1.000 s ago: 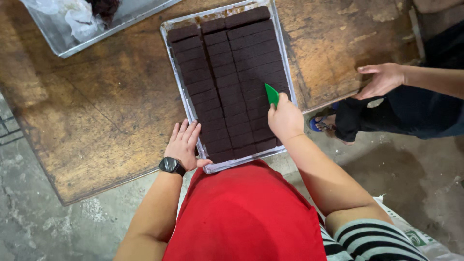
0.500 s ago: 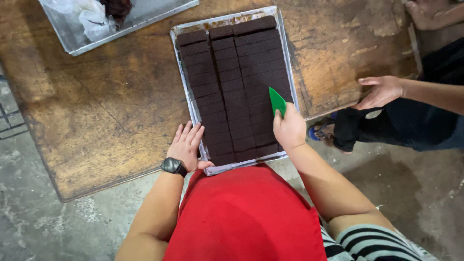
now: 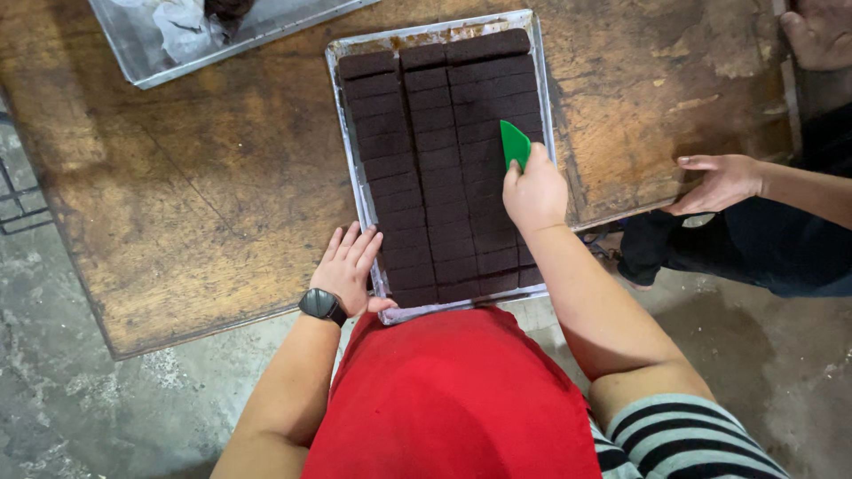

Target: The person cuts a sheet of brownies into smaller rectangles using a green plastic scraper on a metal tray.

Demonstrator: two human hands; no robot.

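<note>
Since a second ago the right hand [image 3: 535, 191] has travelled farther up the tray, carrying the green scraper [image 3: 515, 144] away from the near rows toward the middle of the slab, while the left hand [image 3: 349, 269] has stayed at the tray's near left corner. The room's floor [image 3: 80, 408] is rough grey concrete, mottled and dusty, showing along the left and near edges and again at the right under the seated co-worker. On it stands a broad wooden table [image 3: 204, 186], its top dark brown, worn and scratched, with paler scuffed patches at the far right. A long metal tray [image 3: 358, 191] lies on the table running near to far, filled with a dark brown cake [image 3: 426, 160] already cut into rows of small rectangular blocks. A second metal tray [image 3: 160, 71] sits at the far left with crumpled pale paper in it. The person's red apron [image 3: 453, 399] fills the near middle, with a striped sleeve to its right. The right hand is closed around the scraper, whose blade stands over the right column of blocks. The left hand lies open, fingers spread flat on the table touching the tray's left rim; a black wristwatch [image 3: 321, 305] sits on its wrist. A co-worker's hand [image 3: 721, 183] grips the table's right edge.
</note>
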